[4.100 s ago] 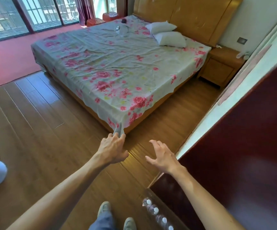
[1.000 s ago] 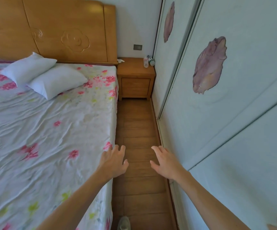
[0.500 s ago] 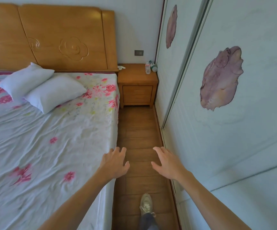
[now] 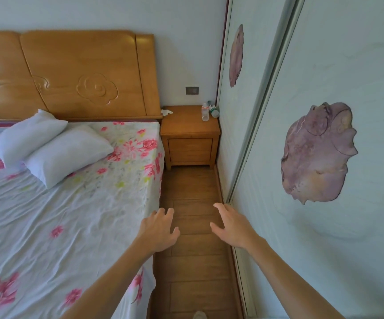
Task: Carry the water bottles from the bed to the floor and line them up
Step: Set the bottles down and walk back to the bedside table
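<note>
Both my hands are stretched out in front of me, empty, with relaxed spread fingers. My left hand (image 4: 157,230) hovers over the right edge of the bed (image 4: 71,217), which has a floral sheet. My right hand (image 4: 231,225) is over the wooden floor (image 4: 193,261) close to the wardrobe. No water bottle shows on the visible part of the bed. A clear bottle (image 4: 205,112) stands on the nightstand (image 4: 189,130) far ahead, with a second bottle (image 4: 214,110) lying beside it.
Two white pillows (image 4: 48,148) lie by the wooden headboard (image 4: 82,74). A narrow strip of floor runs between the bed and the sliding wardrobe doors (image 4: 313,157) on the right, ending at the nightstand. My shoe tip (image 4: 199,315) shows at the bottom.
I have walked from the foot of the bed into the aisle along its right side, and the nightstand has drawn nearer. Both hands stay empty and outstretched.
</note>
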